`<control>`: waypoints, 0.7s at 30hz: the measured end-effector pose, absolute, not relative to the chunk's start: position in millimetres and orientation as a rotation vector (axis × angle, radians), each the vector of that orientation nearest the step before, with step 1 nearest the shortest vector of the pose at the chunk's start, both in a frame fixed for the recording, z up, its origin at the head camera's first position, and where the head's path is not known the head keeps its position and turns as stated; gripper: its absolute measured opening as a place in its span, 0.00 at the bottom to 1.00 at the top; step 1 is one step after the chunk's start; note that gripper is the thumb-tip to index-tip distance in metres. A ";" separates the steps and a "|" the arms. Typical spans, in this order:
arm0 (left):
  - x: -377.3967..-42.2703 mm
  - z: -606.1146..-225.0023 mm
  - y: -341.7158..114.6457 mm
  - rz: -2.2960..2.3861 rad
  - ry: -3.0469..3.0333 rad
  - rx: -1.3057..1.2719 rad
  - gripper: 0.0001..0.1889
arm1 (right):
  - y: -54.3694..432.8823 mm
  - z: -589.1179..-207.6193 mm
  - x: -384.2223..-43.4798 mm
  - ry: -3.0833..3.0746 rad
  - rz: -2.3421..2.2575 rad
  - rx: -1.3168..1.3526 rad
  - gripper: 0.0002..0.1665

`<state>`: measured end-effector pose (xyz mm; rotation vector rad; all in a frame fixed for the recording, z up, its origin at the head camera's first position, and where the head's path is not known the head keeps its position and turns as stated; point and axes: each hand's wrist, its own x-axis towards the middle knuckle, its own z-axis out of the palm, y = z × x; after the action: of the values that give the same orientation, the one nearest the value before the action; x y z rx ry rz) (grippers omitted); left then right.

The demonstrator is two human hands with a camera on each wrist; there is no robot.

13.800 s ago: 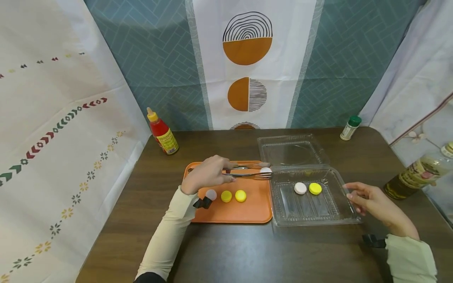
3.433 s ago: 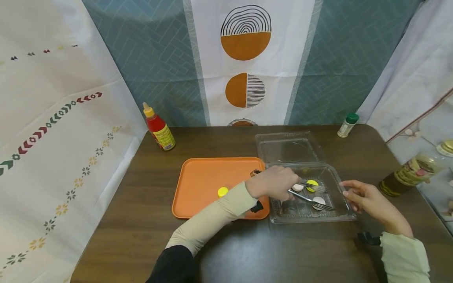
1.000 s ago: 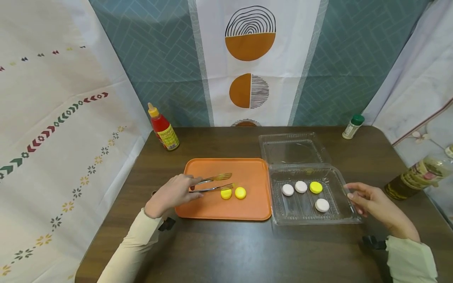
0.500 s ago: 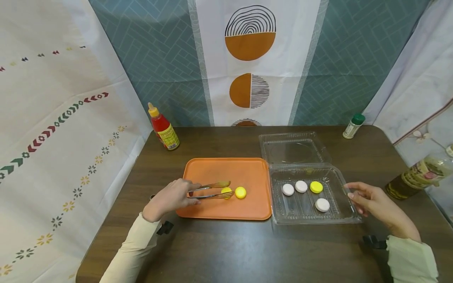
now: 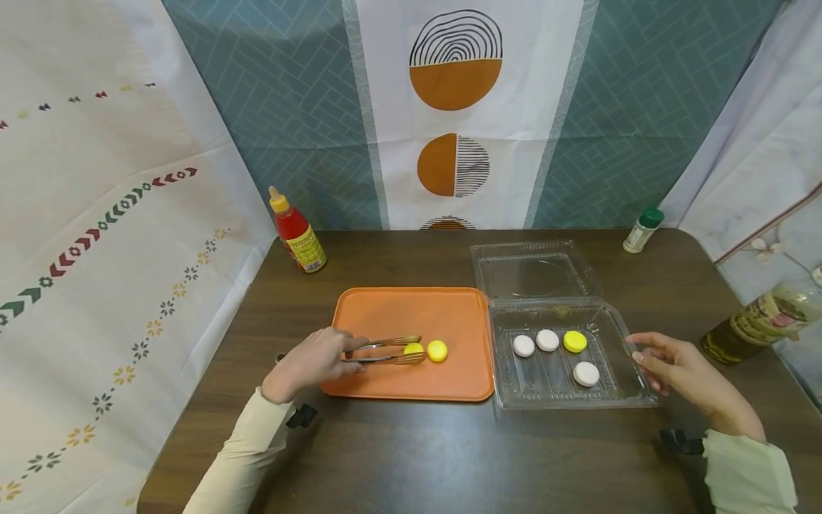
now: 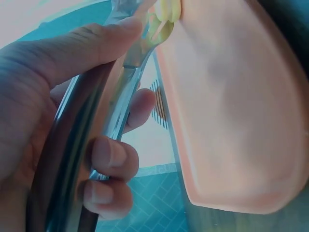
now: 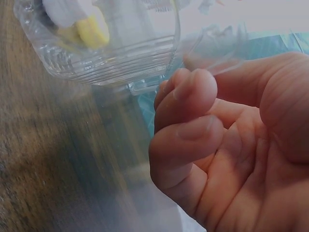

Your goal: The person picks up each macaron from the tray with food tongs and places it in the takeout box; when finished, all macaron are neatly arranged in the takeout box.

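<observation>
My left hand point(image 5: 311, 364) grips metal tongs point(image 5: 389, 359) with dark handle parts, thumb on one arm and fingers curled round the other. Their slotted ends stand either side of a yellow macaron point(image 5: 414, 349) on the orange tray point(image 5: 411, 307); the left wrist view shows that macaron point(image 6: 166, 10) at the tongs' tip. A second yellow macaron point(image 5: 437, 350) lies just right of it. With thumb and fingers, my right hand point(image 5: 687, 371) pinches the right rim of a clear plastic container point(image 5: 514, 385). Inside are three white macarons point(image 5: 547, 340) and one yellow macaron point(image 5: 574, 341).
The container's hinged lid point(image 5: 533, 275) lies open behind it. At the back left stands a red squeeze bottle point(image 5: 298, 239); a green-capped shaker point(image 5: 643, 230) is at the back right. An oil bottle point(image 5: 760, 314) stands beyond my right hand on the dark wooden table point(image 5: 417, 457).
Two white macarons have gone from the tray into the container. The tongs have come back left over the tray and lowered around the left yellow macaron. My right hand stays at the rim.
</observation>
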<state>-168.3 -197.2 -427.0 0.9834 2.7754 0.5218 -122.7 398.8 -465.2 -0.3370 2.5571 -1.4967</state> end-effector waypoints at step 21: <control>-184.5 -386.7 -173.2 0.465 2.803 1.125 0.23 | 398.7 -464.5 -121.8 2.538 -1.499 -0.318 0.21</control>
<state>-184.5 -173.2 -386.7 1.1251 2.8031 0.4647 -121.8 398.7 -464.5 -0.3179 2.5385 -1.4987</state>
